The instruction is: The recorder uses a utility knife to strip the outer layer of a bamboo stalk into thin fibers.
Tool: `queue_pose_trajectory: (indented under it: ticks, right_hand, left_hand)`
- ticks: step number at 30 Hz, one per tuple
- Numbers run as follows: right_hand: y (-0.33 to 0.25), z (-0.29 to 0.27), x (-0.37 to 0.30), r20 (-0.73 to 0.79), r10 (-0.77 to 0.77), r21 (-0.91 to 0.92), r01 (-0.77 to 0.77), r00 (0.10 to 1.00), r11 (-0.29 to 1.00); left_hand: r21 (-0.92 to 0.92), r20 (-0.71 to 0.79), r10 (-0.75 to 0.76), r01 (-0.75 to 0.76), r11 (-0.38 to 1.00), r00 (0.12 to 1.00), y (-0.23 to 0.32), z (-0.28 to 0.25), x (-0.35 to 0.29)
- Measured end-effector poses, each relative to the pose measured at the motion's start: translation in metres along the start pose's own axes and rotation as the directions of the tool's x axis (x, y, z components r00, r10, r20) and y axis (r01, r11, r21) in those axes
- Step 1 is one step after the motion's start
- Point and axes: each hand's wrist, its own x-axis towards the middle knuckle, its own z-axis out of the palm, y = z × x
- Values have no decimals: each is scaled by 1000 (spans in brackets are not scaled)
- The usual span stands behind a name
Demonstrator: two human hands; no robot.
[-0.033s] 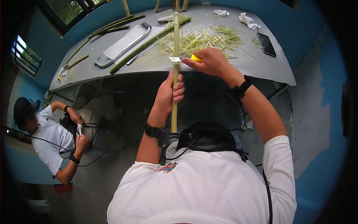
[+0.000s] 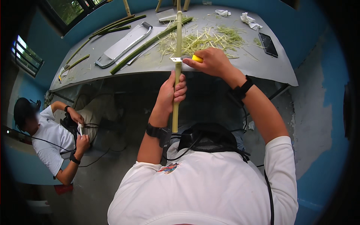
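My left hand [image 2: 171, 94] is wrapped round a pale green bamboo pole [image 2: 178, 42], just below the table's front edge. The pole runs away from me over the table, and its lower end hangs above my lap. In my right hand [image 2: 212, 62] is a yellow-handled knife [image 2: 197, 59], gripped with the thumb along it. Its bright blade lies across the pole, by a joint a little above my left hand. Pale green bamboo shavings [image 2: 210, 40] are heaped on the table beyond the blade.
On the grey table [image 2: 150, 66] a hacksaw [image 2: 123, 48] and a thick green bamboo pole [image 2: 150, 47] lie to the left, with thinner poles [image 2: 112, 30] farther off. Crumpled paper [image 2: 250, 21] and a phone [image 2: 267, 45] lie right. A co-worker [image 2: 56, 135] sits at left.
The bamboo pole's far part has swung very slightly to the right. Both hands and the knife are almost where they were.
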Motion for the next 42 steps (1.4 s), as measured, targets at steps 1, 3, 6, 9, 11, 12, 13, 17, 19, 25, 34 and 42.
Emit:
queue_pose_trajectory:
  ticks: [1,3,6,9,11,12,13,17,19,25,34,42]
  right_hand:
    - [0,-1,1,11,8,-10,-8,1000,1000]
    - [1,2,1,7,7,-28,-7,1000,1000]
    - [4,6,2,-14,-11,-55,10,1000,998]
    - [2,5,2,2,-1,-87,1,1000,996]
    - [0,6,2,4,13,-111,-13,1000,994]
    - [-1,5,4,38,37,-109,-32,999,994]
    - [-1,4,5,72,60,-107,-52,996,993]
    - [-5,1,6,133,69,-104,-55,989,993]
    - [-6,-2,6,145,58,-99,-44,988,994]
    - [-7,1,8,142,132,-114,-116,981,987]
    - [-11,1,6,125,203,-117,-189,971,975]
    - [-8,6,2,63,175,-99,-169,982,981]
  left_hand:
    - [-24,28,-10,11,1000,1000,0,1,2]
    - [-61,66,-30,34,998,997,-2,4,2]
    - [-64,68,-57,61,996,996,-5,5,-1]
    - [-41,44,-64,65,997,997,-7,3,-5]
    - [-90,63,-60,65,994,996,-8,2,-5]
    - [-110,58,-60,66,992,996,-8,3,-5]
    - [-130,54,-61,68,989,997,-8,4,-5]
    - [-108,11,18,-16,994,1000,-7,3,1]
    - [-141,38,0,6,990,999,-1,-2,5]
    - [-98,6,-3,4,995,1000,-4,3,-2]
    - [-13,-79,-79,78,997,994,-22,-2,-50]
    - [37,-106,-93,97,995,990,-31,-7,-83]
